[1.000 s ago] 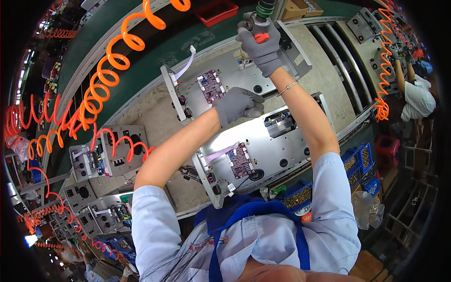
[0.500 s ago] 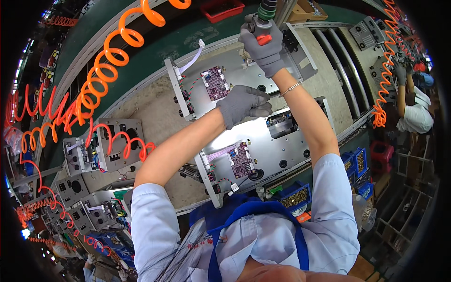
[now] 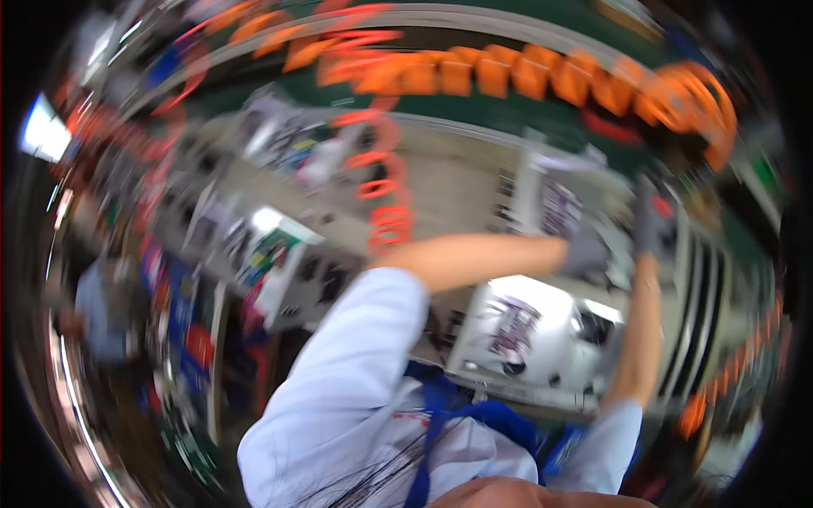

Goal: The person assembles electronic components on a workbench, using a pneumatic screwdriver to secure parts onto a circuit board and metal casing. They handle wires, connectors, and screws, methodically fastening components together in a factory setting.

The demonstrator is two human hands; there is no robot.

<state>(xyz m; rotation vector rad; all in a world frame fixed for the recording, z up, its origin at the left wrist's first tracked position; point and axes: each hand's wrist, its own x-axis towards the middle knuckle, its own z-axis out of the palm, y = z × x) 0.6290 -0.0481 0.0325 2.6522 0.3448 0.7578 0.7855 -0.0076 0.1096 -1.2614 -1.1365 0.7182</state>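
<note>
Orange coiled hose (image 3: 385, 203) overhead; metal chassis (image 3: 529, 326) btwn forearms

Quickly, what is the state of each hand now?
Left hand: gloved, on the metal plate; grip cannot be told.
Right hand: gloved, blurred; cannot be told.

factory assembly line: coiled orange air hoses (image 3: 542, 72), metal chassis (image 3: 525, 326)

We are wearing grey work gloves on our left hand (image 3: 586, 254) and right hand (image 3: 648, 222), a pale blue short-sleeved shirt (image 3: 356, 398), and a dark blue apron strap (image 3: 461, 419) that is crossing the chest; blur is hiding finer details.
</note>
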